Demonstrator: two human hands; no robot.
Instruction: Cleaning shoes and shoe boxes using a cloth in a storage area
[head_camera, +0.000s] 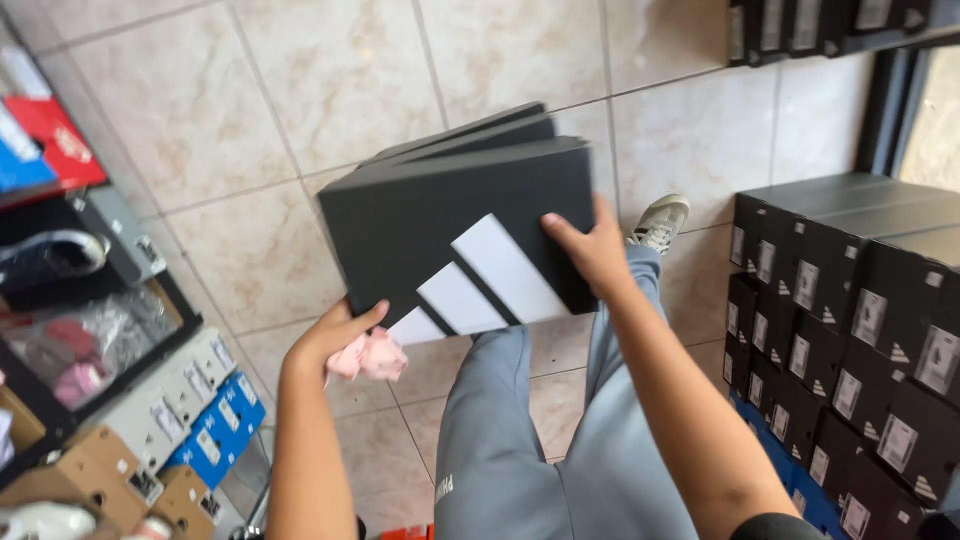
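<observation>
Both hands grip black shoebox (430, 225), long axis seemingly left-right.

**Clearance: narrow aisle, open floor at the far side**

The tiled floor (300, 120) lies bare across the far middle; passage is free there. On the right, a wall of stacked black boxes (850, 330) closes that side from near to far. On the left, shelving with blue and brown boxes (190, 420) and loose shoes (50, 255) crowds the edge. Between them, the black shoebox (450, 225) held by the left hand (335, 335) and right hand (595, 250) blocks the centre, with the person's grey-trousered leg (520, 440) filling the near floor beneath.
</observation>
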